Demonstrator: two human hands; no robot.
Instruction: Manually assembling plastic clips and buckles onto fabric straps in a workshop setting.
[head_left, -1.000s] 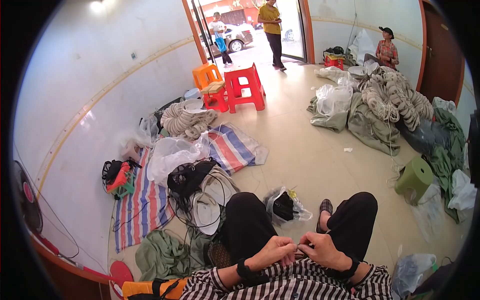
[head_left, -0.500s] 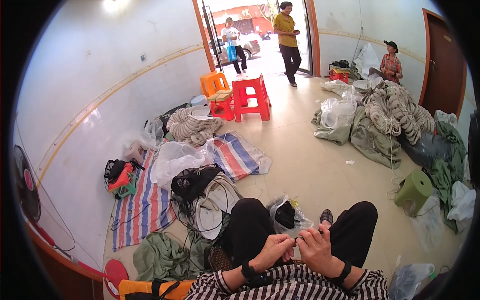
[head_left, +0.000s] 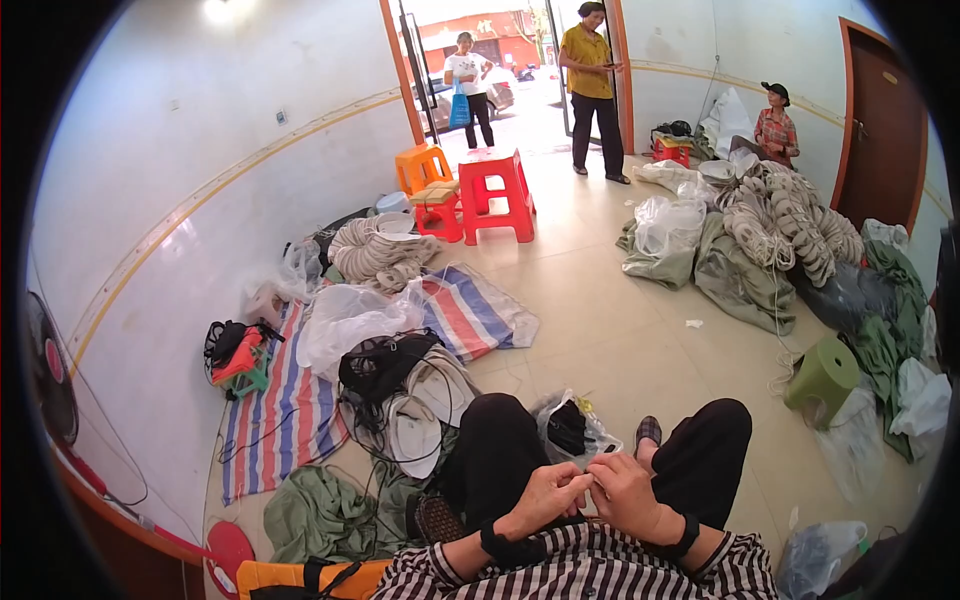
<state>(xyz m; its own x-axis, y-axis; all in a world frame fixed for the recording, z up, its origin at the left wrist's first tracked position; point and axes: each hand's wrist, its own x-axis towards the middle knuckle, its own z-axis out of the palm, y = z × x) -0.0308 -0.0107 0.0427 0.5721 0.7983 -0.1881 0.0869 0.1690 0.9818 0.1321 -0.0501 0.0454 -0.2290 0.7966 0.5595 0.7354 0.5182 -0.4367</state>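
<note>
My left hand (head_left: pixel 553 496) and my right hand (head_left: pixel 627 492) meet above my lap, between my knees. The fingertips of both are pinched together and touch. Whatever lies between them is too small or hidden to name. Past my hands, on the floor between my feet, stands a clear plastic bag (head_left: pixel 597 440) with a black bundle (head_left: pixel 568 429) in it. To my left, coils of pale strap (head_left: pixel 410 432) lie with black cords and a black mesh bag (head_left: pixel 382 364) on top.
A striped sheet (head_left: pixel 285 425) and green cloth (head_left: pixel 325 515) spread at left. Red stools (head_left: pixel 500 195) stand ahead, a green stool (head_left: pixel 822 378) at right. Coiled rope (head_left: pixel 790 215) is heaped far right near a seated person (head_left: pixel 775 130). Two people (head_left: pixel 592 80) (head_left: pixel 467 85) stand by the doorway.
My hands have drawn closer together, the right one's raised fingers now curled down onto the left fingertips. The person in yellow has moved right, to the door's edge.
</note>
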